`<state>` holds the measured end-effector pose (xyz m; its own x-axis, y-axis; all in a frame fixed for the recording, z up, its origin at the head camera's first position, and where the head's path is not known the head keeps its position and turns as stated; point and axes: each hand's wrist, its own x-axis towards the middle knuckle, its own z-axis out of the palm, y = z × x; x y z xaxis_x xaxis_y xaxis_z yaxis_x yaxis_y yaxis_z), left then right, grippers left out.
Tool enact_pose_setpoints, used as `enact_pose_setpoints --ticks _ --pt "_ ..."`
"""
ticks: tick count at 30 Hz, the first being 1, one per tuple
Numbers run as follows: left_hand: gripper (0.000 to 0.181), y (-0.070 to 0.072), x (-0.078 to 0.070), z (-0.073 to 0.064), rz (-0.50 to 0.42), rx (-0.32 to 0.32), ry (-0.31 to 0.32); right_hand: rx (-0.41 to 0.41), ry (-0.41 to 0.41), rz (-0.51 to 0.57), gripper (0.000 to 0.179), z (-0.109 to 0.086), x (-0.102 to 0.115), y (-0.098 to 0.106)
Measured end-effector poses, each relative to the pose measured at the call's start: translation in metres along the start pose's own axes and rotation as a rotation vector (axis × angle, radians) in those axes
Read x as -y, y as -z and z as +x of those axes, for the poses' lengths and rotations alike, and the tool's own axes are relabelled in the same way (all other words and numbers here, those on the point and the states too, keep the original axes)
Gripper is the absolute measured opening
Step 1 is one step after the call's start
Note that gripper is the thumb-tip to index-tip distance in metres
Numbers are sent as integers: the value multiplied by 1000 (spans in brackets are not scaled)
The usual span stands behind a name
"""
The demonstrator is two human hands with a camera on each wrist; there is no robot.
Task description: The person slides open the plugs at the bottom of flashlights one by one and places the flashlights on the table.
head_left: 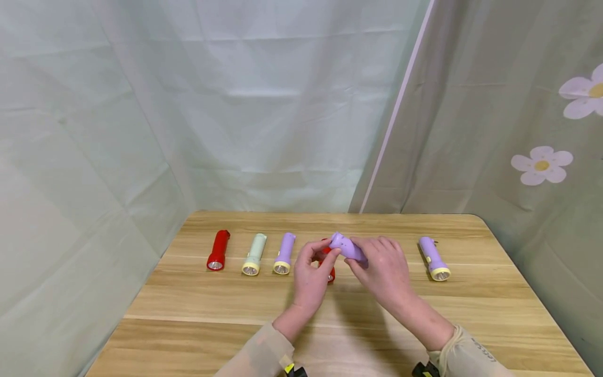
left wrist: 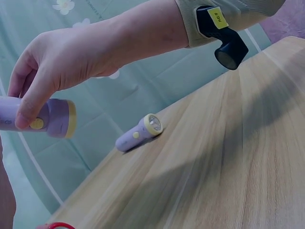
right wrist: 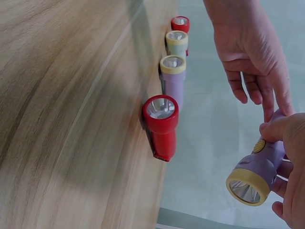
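Observation:
A purple flashlight (head_left: pixel 347 247) with a pale yellow head ring is held above the table by both hands. My right hand (head_left: pixel 383 264) grips its body, the thumb close by the yellow switch in the left wrist view. At the tail end, my left hand (head_left: pixel 310 280) pinches it between thumb and index finger. In the right wrist view the lens of the held flashlight (right wrist: pixel 255 174) faces down toward the camera. A red flashlight (right wrist: pixel 161 129) lies on the table below, partly hidden by the left hand in the head view.
On the wooden table (head_left: pixel 212 324) a red flashlight (head_left: pixel 219 250), a pale green flashlight (head_left: pixel 255 254) and a purple flashlight (head_left: pixel 285 253) lie to the left. Another purple flashlight (head_left: pixel 434 259) lies to the right. Curtains (head_left: pixel 282 104) hang behind and at the sides.

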<state>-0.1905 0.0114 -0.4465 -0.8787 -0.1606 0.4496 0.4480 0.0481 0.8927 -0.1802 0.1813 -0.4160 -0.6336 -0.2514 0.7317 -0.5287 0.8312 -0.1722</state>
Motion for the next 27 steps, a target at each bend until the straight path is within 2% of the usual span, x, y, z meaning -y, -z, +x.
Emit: enact_pose_setpoints --ticks 8,19,27 --pt "23 0 3 -1 -22 -14 -16 1 5 6 46 0 0 1" --pt "23 2 5 -1 3 20 -37 -20 41 -13 47 0 -2 1" --pt "23 2 4 -3 1 30 -27 9 40 -17 47 -2 -2 3"
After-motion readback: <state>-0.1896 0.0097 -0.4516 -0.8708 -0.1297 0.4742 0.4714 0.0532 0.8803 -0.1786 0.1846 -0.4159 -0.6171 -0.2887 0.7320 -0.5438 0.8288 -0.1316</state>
